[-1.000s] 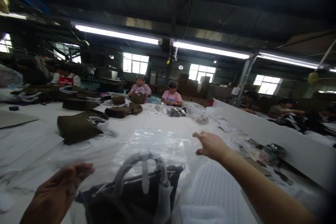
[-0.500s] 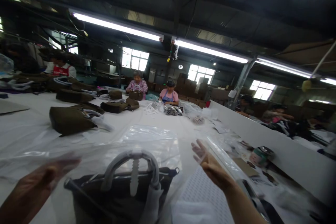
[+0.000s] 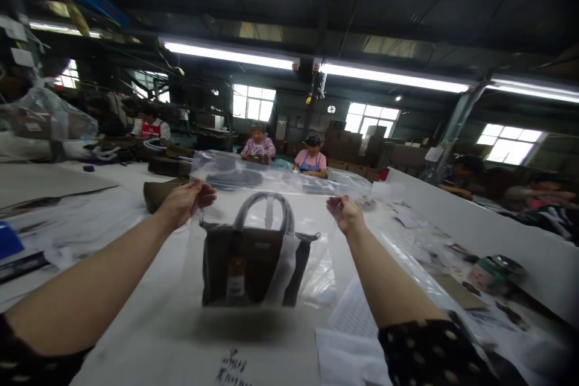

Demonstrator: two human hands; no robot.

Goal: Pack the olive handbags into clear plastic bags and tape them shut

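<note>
A dark olive handbag (image 3: 221, 253) hangs upright inside a large clear plastic bag (image 3: 322, 265), its wrapped handles pointing up and a tag on its front. Its bottom seems just off the white table, with a shadow below. At the upper left side of the plastic, my left hand (image 3: 184, 204) is closed on the bag's edge. My right hand (image 3: 347, 215) pinches the upper right side. The plastic's top spreads out past my fingers, away from me. Blur hides exactly how the fingertips grip the film.
More olive handbags (image 3: 169, 166) lie at the left of the white table (image 3: 149, 319). Printed sheets (image 3: 355, 313) are near my right forearm. A jar with a metal lid (image 3: 495, 271) stands beside the white partition (image 3: 452, 220). Co-workers (image 3: 311, 160) sit across the table.
Both hands have come from apart around the handbag to gripping the plastic's upper sides. The handbag, now in the plastic, is farther from me and raised. The view has turned left.
</note>
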